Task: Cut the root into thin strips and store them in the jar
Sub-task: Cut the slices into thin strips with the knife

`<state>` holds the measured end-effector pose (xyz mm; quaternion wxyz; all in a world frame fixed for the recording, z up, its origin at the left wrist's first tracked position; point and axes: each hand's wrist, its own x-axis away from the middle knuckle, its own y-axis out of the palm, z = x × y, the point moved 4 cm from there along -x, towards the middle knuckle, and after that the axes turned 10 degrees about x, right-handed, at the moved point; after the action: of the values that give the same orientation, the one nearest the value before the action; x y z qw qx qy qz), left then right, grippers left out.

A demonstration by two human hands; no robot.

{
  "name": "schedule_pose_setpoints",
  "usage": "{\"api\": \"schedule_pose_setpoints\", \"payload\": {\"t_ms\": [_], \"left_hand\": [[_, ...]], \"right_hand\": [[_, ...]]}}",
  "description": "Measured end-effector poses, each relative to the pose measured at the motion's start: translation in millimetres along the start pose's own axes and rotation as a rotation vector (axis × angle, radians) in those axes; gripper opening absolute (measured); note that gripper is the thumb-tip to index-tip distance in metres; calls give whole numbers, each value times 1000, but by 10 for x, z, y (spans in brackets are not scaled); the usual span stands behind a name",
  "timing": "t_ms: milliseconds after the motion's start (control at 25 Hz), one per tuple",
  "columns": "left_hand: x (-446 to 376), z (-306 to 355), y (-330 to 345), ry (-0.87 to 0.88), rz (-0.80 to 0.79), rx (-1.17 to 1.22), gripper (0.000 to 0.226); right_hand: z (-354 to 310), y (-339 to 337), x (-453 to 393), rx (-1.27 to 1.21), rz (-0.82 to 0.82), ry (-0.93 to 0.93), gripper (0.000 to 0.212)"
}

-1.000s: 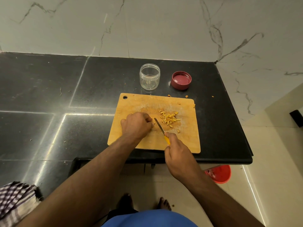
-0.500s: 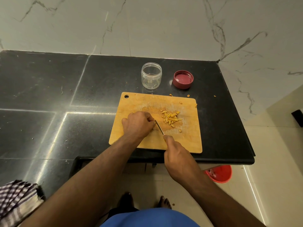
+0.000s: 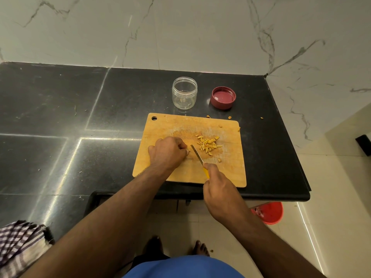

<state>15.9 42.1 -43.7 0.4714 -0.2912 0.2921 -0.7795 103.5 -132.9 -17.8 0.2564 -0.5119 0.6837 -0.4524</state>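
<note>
**Slicing the last of the root**

The root (image 3: 187, 151) is barely visible, a pale nub at the curled fingertips of the left hand (image 3: 167, 152) on the cutting board (image 3: 160, 125); how much remains is hard to tell. The right hand (image 3: 218, 185) grips the yellow-handled knife (image 3: 197, 156), blade just beside those fingertips. Keep knuckles forward, tips tucked, cuts short (the piece is small). 1 pile of strips (image 3: 207, 145) lies right of the blade. The jar (image 3: 184, 92) stands open behind the board, its lid (image 3: 222, 97) beside it.
</note>
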Motion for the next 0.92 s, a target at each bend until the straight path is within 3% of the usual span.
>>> {"api": "schedule_pose_setpoints", "payload": {"t_ms": [240,440,640,920], "left_hand": [[14,12,-8,-3,18,-12,13],[10,32,-21,10,9,-40,13],[2,38,-27,2,-12,-37,14],[2,20,-17,-2,-11,-23,13]], "right_hand": [[6,-1,-97,101,41,7,40],[10,39,31,252,-40,-63,45],[58,-4,-5,89,50,-40,42],[47,-35,-58,-91,11,26,40]]}}
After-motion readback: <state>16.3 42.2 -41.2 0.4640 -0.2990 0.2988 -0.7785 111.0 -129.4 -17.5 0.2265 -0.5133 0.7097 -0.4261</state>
